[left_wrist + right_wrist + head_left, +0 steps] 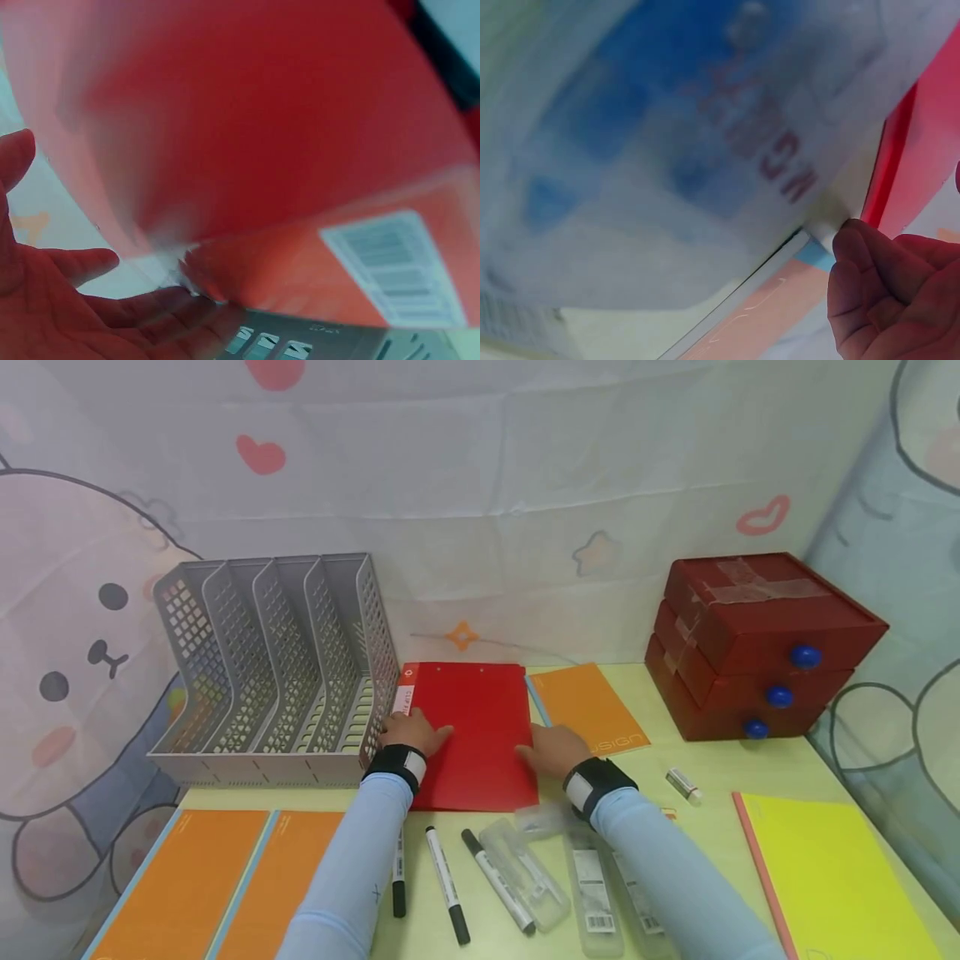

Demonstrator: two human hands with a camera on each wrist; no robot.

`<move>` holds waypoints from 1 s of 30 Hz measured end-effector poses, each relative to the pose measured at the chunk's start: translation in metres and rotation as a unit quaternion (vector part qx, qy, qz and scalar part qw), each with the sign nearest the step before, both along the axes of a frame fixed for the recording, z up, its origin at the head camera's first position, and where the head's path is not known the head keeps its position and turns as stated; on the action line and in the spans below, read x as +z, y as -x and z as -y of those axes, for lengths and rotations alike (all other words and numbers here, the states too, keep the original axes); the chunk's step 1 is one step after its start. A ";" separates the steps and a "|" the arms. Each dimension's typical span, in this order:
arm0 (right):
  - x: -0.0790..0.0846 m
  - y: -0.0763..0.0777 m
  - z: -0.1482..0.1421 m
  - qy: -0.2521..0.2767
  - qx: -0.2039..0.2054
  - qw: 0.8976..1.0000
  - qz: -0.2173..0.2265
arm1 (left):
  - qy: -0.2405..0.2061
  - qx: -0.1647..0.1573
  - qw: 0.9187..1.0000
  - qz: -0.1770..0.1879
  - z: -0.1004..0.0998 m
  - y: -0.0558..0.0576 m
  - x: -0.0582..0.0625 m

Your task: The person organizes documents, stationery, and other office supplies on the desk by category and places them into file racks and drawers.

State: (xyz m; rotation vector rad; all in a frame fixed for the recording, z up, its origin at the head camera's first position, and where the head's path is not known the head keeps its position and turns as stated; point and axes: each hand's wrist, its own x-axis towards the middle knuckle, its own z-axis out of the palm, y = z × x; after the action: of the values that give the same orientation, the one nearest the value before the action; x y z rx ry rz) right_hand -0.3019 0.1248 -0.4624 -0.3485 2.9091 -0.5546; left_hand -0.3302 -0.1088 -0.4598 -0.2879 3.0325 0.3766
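A red clip file with a white-labelled spine lies flat at the middle of the table. My left hand is at its left edge, thumb spread over the red cover. In the left wrist view the fingers are extended along the spine, by the barcode label. At the right edge of the file is my right hand, its thumb side touching the red cover. The right wrist view shows its bent fingers beside the file's edge. An orange notebook lies just beyond this hand.
A grey file rack stands left, a dark red drawer box right. Orange notebooks lie front left, a yellow notebook front right. Markers, clear plastic cases and a small tube lie nearer.
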 end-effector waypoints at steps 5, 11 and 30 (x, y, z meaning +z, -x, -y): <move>0.000 0.001 -0.001 0.005 -0.013 1.000 0.002 | -0.045 0.012 0.999 0.020 0.001 0.000 0.007; 0.000 0.000 0.000 0.023 -0.025 0.999 0.014 | -0.076 0.048 0.995 0.046 0.002 -0.003 0.009; 0.004 -0.001 -0.004 0.109 -0.027 0.992 0.053 | -0.204 -0.020 0.978 0.042 0.061 0.070 -0.006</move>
State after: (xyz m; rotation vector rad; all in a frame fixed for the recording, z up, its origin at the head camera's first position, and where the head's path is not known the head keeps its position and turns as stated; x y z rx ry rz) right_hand -0.3008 0.1291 -0.4585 -0.2582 2.7693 -0.8750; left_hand -0.3999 -0.1699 -0.4657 -0.2061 2.7839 0.9375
